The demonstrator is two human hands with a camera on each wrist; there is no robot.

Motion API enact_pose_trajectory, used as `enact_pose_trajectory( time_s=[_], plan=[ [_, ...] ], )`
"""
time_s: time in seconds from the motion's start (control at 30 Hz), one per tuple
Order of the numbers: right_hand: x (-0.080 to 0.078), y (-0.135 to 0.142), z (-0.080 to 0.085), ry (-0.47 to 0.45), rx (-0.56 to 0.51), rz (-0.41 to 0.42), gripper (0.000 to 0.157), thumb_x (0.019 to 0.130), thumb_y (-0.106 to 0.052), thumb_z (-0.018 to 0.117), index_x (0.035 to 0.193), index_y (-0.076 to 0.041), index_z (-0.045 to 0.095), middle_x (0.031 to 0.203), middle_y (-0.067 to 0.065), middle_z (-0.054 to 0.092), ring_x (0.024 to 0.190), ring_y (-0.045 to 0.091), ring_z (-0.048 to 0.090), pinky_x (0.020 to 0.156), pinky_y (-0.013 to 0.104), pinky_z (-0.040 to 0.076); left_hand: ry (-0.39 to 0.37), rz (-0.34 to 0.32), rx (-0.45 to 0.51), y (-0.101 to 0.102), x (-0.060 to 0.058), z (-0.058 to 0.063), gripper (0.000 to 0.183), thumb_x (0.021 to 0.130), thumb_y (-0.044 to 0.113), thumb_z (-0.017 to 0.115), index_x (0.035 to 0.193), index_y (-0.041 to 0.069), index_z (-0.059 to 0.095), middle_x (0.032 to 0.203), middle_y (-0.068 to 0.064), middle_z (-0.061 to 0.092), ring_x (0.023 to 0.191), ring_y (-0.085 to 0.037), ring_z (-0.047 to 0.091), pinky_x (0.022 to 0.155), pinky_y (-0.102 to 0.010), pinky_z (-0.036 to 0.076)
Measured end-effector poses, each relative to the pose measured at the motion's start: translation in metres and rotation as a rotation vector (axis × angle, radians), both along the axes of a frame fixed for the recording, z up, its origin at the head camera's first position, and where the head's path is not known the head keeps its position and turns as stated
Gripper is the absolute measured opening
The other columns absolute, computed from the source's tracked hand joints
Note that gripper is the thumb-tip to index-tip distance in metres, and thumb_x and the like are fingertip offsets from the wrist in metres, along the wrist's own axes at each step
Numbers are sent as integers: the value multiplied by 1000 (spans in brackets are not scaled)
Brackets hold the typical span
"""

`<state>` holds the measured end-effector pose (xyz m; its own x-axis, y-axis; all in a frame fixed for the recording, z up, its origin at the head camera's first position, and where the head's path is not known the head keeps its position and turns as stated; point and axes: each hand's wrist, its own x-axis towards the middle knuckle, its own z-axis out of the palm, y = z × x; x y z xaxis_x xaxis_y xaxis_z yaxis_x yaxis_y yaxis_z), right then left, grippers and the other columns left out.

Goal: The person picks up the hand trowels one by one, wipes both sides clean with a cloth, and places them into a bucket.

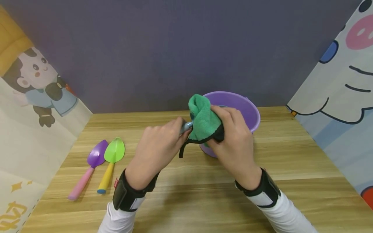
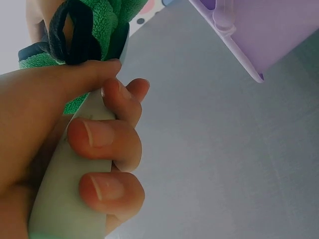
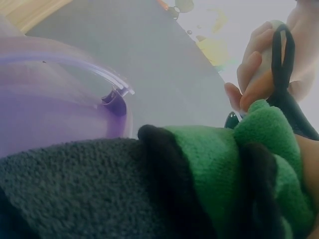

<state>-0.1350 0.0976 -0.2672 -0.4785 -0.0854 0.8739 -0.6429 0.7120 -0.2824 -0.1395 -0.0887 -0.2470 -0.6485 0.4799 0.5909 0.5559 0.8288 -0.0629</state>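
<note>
Left hand (image 1: 158, 140) has fingers curled round the pale handle of a tool (image 2: 67, 209), thumb laid along it near the neck. Right hand (image 1: 236, 142) grips a bunched green cloth (image 1: 204, 121), black trim, dark grey on one side. Tool's shiny neck runs from the left hand into the cloth; its far end is covered, shape can't be told. Cloth and tool are held up between the two hands, above the surface (image 1: 189, 200); in head view they overlap the left side of a purple bucket (image 1: 246, 105), which stands near the back wall (image 1: 145, 55). Black cloth loop (image 1: 182, 151) hangs down just beside the left fingers. Something blue shows inside the bucket, mostly hidden. Off to the left, well apart from the hands, two trowels lie blades away from the person: purple trowel (image 1: 96, 155) with pink handle, green trowel (image 1: 114, 151) with yellow handle, blades side by side. Black band on each wrist, white sleeves.
</note>
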Motion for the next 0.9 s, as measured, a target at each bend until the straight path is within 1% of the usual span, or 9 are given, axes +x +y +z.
enact_pose_trajectory(
  time_s=[0.17,0.3,0.43,0.57,0.7,0.9],
  plan=[
    [0,0,-1,-2,2,-1,61,64,0,82,120,2,60,105,23,64,101,32,59,89,51,52,6,-8,4,-1,0,0,21,92,24,63,78,9,57,56,4,44,41,-9,40,32,-28,29],
    [-1,-1,-2,-29,11,6,60,64,-3,82,120,2,59,105,23,64,101,33,58,89,51,52,2,-9,1,-2,1,-1,20,92,23,62,79,9,57,56,3,44,41,-9,40,32,-29,31],
    [0,-1,-4,-69,41,16,61,66,-6,82,121,1,59,106,22,64,103,33,58,91,51,51,13,-13,-14,-3,1,-4,18,92,21,62,79,8,57,55,3,45,40,-10,40,32,-32,35],
    [0,-2,-7,-93,77,30,62,65,-6,81,123,0,58,106,21,64,102,31,58,90,50,52,40,-12,-39,-3,1,-8,17,89,19,63,77,9,57,52,3,46,39,-12,40,31,-35,38],
    [0,-3,-8,-90,85,34,62,65,-7,81,122,0,59,104,21,64,100,31,58,89,50,52,52,-13,-50,-3,2,-10,17,88,18,64,76,9,57,52,3,44,39,-12,38,31,-35,37],
    [1,-2,-7,-84,75,28,62,66,-8,83,123,0,59,105,20,64,101,31,58,90,50,52,57,-20,-47,-3,2,-9,18,89,20,63,77,9,57,53,3,44,39,-11,37,30,-35,37]
  ],
)
